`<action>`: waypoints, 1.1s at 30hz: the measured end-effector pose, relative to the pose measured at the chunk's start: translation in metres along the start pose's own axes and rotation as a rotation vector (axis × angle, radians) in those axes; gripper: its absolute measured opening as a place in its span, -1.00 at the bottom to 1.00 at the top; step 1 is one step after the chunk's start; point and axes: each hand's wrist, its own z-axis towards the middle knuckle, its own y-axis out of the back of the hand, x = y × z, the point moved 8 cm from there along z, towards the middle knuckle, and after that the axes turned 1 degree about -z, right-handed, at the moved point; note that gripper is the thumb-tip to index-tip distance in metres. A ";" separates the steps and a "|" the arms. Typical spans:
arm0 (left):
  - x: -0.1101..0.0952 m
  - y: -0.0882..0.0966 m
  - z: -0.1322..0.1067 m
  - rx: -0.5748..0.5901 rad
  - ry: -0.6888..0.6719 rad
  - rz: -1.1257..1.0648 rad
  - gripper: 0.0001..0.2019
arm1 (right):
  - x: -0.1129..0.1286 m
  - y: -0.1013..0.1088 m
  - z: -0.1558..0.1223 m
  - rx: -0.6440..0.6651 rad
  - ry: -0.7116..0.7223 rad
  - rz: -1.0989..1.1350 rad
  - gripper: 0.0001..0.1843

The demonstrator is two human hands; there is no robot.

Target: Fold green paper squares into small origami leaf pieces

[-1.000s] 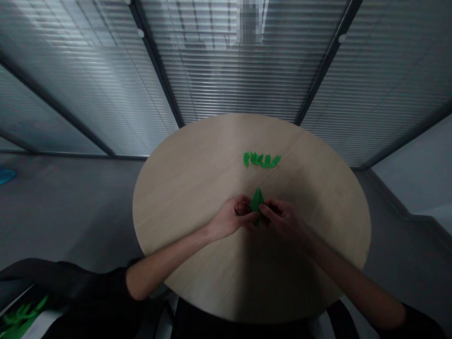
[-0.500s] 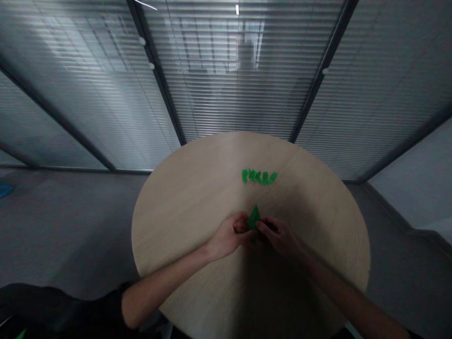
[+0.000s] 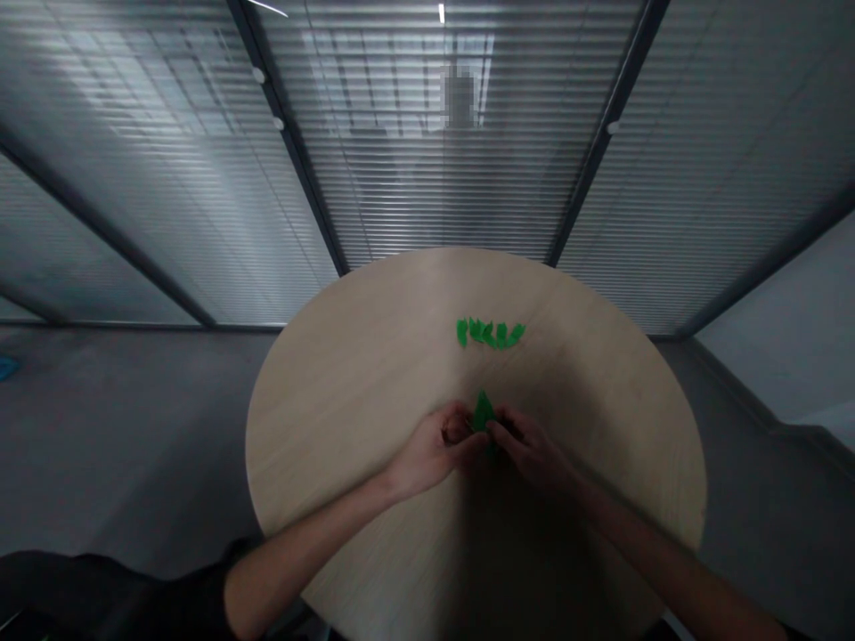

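Between my two hands, low over the near middle of the round table, is a piece of green folded paper (image 3: 483, 412) with its pointed end facing away from me. My left hand (image 3: 437, 450) pinches it from the left, the thumb near its lower edge and the other fingers curled. From the right, my right hand (image 3: 527, 445) closes thumb and finger on the same paper. The paper's lower part is hidden by my fingers and dark in shadow. Farther off, a row of several small green folded pieces (image 3: 491, 333) lies on the tabletop.
The round wooden table (image 3: 321, 383) stands close to glass partitions with blinds (image 3: 441, 205). Grey carpet (image 3: 166, 445) surrounds it. A blue object (image 3: 8, 367) lies on the floor at the far left. My shadow darkens the table's near right part.
The green paper has tilted slightly between my fingers and its visible face looks narrower. Both hands stay almost in place. The whole view has shifted a little.
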 end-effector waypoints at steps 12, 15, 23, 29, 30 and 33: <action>-0.004 0.008 0.007 -0.012 -0.069 0.222 -0.45 | -0.007 -0.008 0.003 0.169 -0.008 0.121 -0.44; -0.006 0.008 0.006 -0.044 -0.102 0.248 -0.49 | -0.008 -0.008 0.005 0.146 -0.023 0.138 -0.44; -0.001 0.007 0.003 -0.080 -0.160 0.225 -0.58 | -0.008 -0.007 0.004 0.095 -0.044 0.118 -0.44; 0.000 0.011 0.005 -0.128 -0.163 0.113 -0.60 | -0.010 -0.016 0.001 0.163 -0.082 0.157 -0.40; 0.000 0.011 0.005 -0.133 -0.153 0.105 -0.59 | -0.011 -0.016 0.001 0.158 -0.088 0.165 -0.40; -0.003 0.013 0.005 -0.172 -0.153 0.082 -0.59 | -0.010 -0.012 0.002 0.116 -0.079 0.163 -0.45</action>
